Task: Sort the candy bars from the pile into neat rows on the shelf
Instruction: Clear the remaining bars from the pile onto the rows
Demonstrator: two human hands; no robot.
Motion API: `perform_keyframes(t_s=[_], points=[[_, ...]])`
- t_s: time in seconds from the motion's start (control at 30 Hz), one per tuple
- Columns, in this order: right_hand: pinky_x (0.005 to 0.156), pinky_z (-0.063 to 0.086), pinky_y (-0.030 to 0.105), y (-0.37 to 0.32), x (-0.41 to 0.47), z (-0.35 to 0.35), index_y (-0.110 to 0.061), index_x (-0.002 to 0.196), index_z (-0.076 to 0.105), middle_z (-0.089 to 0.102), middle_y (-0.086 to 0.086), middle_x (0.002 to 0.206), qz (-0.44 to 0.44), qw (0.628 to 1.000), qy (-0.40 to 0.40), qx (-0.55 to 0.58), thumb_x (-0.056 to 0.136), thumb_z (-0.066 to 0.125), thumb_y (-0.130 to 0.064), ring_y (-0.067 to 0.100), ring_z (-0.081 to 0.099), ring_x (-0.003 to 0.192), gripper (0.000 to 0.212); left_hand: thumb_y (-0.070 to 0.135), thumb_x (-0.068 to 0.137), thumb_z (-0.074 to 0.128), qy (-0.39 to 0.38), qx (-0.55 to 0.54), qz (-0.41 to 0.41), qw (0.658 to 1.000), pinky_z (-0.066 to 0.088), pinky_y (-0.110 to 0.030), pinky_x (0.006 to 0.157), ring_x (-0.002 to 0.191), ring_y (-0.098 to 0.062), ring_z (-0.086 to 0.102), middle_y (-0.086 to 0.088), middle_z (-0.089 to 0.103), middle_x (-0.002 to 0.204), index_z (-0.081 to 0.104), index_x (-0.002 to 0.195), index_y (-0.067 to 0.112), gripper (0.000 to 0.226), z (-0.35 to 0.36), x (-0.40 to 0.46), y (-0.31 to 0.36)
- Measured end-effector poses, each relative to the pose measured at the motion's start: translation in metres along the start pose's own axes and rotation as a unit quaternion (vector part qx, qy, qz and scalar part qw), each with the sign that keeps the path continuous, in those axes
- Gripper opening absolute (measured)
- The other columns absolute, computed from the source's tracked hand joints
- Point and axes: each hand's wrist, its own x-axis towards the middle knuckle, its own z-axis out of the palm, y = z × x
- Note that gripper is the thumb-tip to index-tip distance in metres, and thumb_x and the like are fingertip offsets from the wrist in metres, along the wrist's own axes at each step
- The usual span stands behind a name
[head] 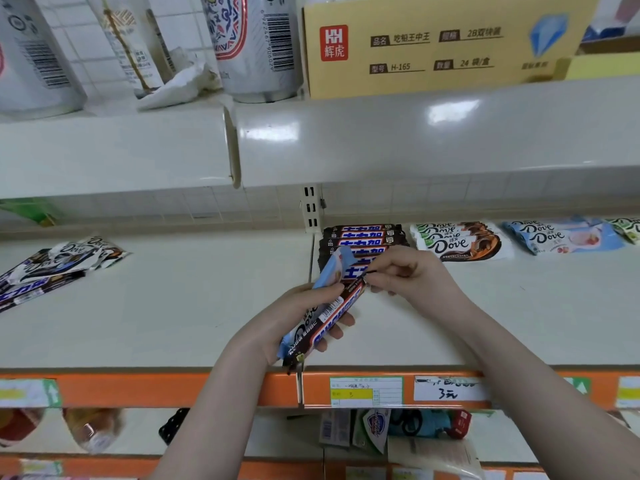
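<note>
1. Store shelf (pixel 180 306) is carrying three started rows (pixel 460 239) at right.
2. Left hand (pixel 277 323) is gripping several bars (pixel 329 306); right hand (pixel 412 271) is pinching the top bar's end.
3. Pile (pixel 52 268) at left is waiting, so sorting looks partly done.

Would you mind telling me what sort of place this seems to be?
Most likely a small shop: tiered shelving whose orange shelf edge carries a handwritten price tag, with rows of Dove bars set out for sale.
</note>
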Motion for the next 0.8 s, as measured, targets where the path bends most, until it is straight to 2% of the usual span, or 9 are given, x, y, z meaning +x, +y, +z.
perform_keyframes(t_s=[0.07, 0.2, 0.33, 0.4, 0.47, 0.53, 0.6, 0.7, 0.8], points=[[0.059, 0.05, 0.018, 0.002, -0.002, -0.004, -0.009, 0.077, 0.067, 0.064, 0.018, 0.08, 0.001, 0.999, 0.015, 0.048, 0.077, 0.066, 0.005, 0.019, 0.065, 0.069, 0.014, 0.039, 0.069, 0.075, 0.007, 0.019, 0.003, 1.0, 0.05, -0.022, 0.046, 0.059, -0.013, 0.065, -0.005, 0.073, 0.078, 0.065, 0.096, 0.013, 0.039, -0.004, -0.003, 0.001], [0.069, 0.052, 0.014, 0.003, -0.008, -0.012, -0.009, 0.08, 0.068, 0.066, 0.018, 0.087, 0.011, 0.996, 0.012, 0.089, 0.075, 0.064, 0.009, 0.005, 0.065, 0.067, 0.019, 0.022, 0.064, 0.075, 0.02, 0.049, 0.023, 0.998, 0.052, -0.018, 0.053, 0.065, -0.008, 0.069, 0.004, 0.074, 0.077, 0.072, 0.084, 0.025, 0.021, -0.015, -0.01, 0.002], [0.079, 0.055, 0.028, 0.001, -0.012, -0.017, -0.011, 0.082, 0.071, 0.07, 0.017, 0.096, 0.066, 0.989, -0.046, 0.123, 0.08, 0.063, -0.001, 0.021, 0.068, 0.082, 0.012, 0.002, 0.072, 0.074, 0.035, 0.102, 0.042, 0.993, 0.052, -0.016, 0.055, 0.067, -0.004, 0.069, 0.011, 0.073, 0.074, 0.06, 0.091, 0.021, 0.031, -0.017, -0.012, 0.004], [0.073, 0.057, 0.028, -0.002, -0.011, -0.015, -0.012, 0.088, 0.069, 0.07, 0.013, 0.094, 0.078, 0.989, -0.056, 0.117, 0.08, 0.065, -0.004, 0.023, 0.068, 0.081, 0.012, 0.001, 0.07, 0.077, 0.051, 0.121, 0.038, 0.991, 0.055, -0.023, 0.06, 0.072, -0.011, 0.071, 0.005, 0.074, 0.083, 0.056, 0.1, 0.019, 0.04, -0.015, -0.011, 0.005], [0.064, 0.056, 0.024, -0.004, -0.009, -0.011, -0.018, 0.095, 0.065, 0.067, 0.007, 0.088, 0.091, 0.992, -0.064, 0.057, 0.078, 0.069, -0.007, 0.021, 0.067, 0.074, 0.021, 0.001, 0.068, 0.078, 0.058, 0.133, 0.044, 0.988, 0.055, -0.025, 0.062, 0.073, -0.014, 0.071, 0.0, 0.073, 0.089, 0.056, 0.104, 0.019, 0.046, -0.013, -0.009, 0.005], [0.059, 0.054, 0.02, -0.006, -0.008, -0.007, -0.018, 0.101, 0.063, 0.062, 0.002, 0.074, 0.099, 0.992, -0.081, 0.01, 0.077, 0.07, -0.006, 0.015, 0.065, 0.064, 0.028, 0.001, 0.068, 0.078, 0.058, 0.14, 0.05, 0.987, 0.055, -0.023, 0.059, 0.07, -0.012, 0.07, 0.003, 0.073, 0.082, 0.056, 0.103, 0.021, 0.046, -0.011, -0.007, 0.005], [0.057, 0.053, 0.019, -0.007, -0.008, -0.006, -0.014, 0.099, 0.065, 0.057, -0.003, 0.063, 0.102, 0.991, -0.086, 0.012, 0.077, 0.069, -0.004, 0.013, 0.063, 0.061, 0.025, 0.003, 0.07, 0.077, 0.058, 0.143, 0.052, 0.987, 0.053, -0.019, 0.055, 0.065, -0.008, 0.069, 0.01, 0.073, 0.072, 0.055, 0.101, 0.023, 0.043, -0.01, -0.007, 0.004], [0.055, 0.053, 0.018, -0.007, -0.012, -0.009, -0.014, 0.092, 0.065, 0.054, 0.001, 0.064, 0.102, 0.992, -0.073, 0.024, 0.077, 0.068, -0.001, 0.016, 0.064, 0.065, 0.02, 0.007, 0.067, 0.08, 0.055, 0.142, 0.045, 0.987, 0.051, -0.016, 0.053, 0.065, -0.004, 0.069, 0.014, 0.072, 0.069, 0.054, 0.098, 0.022, 0.043, -0.012, -0.008, 0.002], [0.054, 0.053, 0.019, -0.003, -0.017, -0.016, -0.016, 0.088, 0.066, 0.053, -0.004, 0.061, 0.119, 0.992, -0.024, 0.04, 0.077, 0.068, 0.001, 0.013, 0.064, 0.061, 0.02, 0.007, 0.066, 0.08, 0.055, 0.163, 0.042, 0.984, 0.048, -0.014, 0.052, 0.062, 0.0, 0.066, 0.013, 0.071, 0.069, 0.055, 0.096, 0.019, 0.041, -0.014, -0.011, -0.001]])
